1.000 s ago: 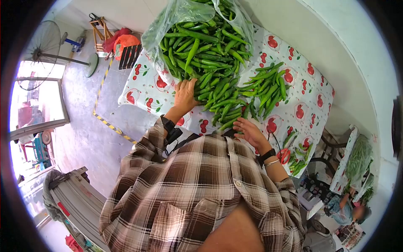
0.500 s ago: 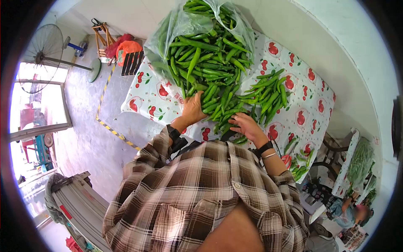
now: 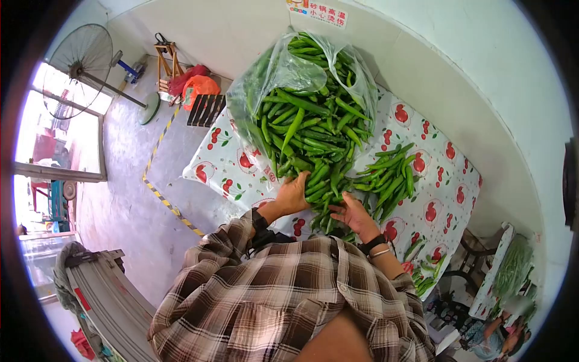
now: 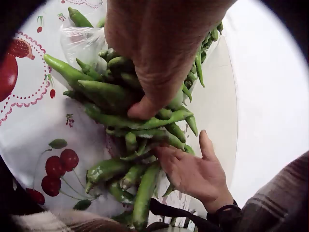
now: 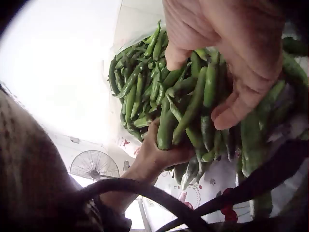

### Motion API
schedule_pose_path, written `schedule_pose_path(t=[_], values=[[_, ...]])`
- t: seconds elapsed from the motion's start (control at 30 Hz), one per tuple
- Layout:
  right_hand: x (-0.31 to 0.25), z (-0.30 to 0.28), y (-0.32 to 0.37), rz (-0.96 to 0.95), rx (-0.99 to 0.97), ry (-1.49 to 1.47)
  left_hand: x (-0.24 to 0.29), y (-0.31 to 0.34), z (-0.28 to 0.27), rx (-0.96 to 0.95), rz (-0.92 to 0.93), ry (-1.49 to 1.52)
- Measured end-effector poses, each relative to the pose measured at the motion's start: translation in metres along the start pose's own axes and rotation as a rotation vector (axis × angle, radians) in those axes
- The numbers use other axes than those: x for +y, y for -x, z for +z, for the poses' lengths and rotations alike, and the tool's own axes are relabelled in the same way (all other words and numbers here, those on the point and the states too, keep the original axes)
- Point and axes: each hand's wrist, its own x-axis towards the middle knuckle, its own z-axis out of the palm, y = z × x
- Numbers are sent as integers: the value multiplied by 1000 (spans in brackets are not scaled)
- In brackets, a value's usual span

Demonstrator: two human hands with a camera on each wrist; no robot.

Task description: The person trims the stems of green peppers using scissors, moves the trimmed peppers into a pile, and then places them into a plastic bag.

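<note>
My left hand (image 3: 294, 194) and my right hand (image 3: 353, 212) sit close together at the near edge of the worktop (image 3: 449, 181), with a heap of green peppers (image 3: 322, 181) between them. My left hand is curled round the heap from its side, thumb pressed down on top and fingers cupped under the pods. My right hand grasps the same heap from the other side, thumb over the top and fingers bent round several pods. The two hands are near each other but do not touch.

The peppers lie loose on a white cloth (image 3: 211, 163) printed with red fruit, which covers the worktop under both hands. Just past my right hand, out to its right, a smaller pile (image 3: 389, 175) of the same green pods lies on the cloth, apart from the heap I hold.

Straight beyond my fingers the heap runs on into a big clear plastic bag (image 3: 271, 72), open toward me and stuffed with peppers. Behind the bag, a sign (image 3: 318, 12) is stuck on the wall.

Far off to the left of my left hand, down on the floor, stand a dark slatted crate (image 3: 206, 110) and a standing fan (image 3: 78, 60).
</note>
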Motion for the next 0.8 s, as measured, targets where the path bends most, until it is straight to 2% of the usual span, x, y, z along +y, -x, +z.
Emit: schedule_pose_path(t=[0.03,0.1,0.17,0.33,0.63,0.8], values=[[0,0,0,1,-5,7,2,0,1,8,-3,0],[0,0,0,-13,-38,-1,6,-2,1,-107,-105,148],[-1,-3,-3,-2,-68,20,8,-6,3,-100,-108,148],[-3,-1,-2,10,-91,6,18,-11,-6,-228,-199,192],[-2,-8,-3,14,-149,-53,36,-11,-4,-173,-138,216],[-9,3,5,-59,-210,6,52,-5,-11,-115,-111,230]])
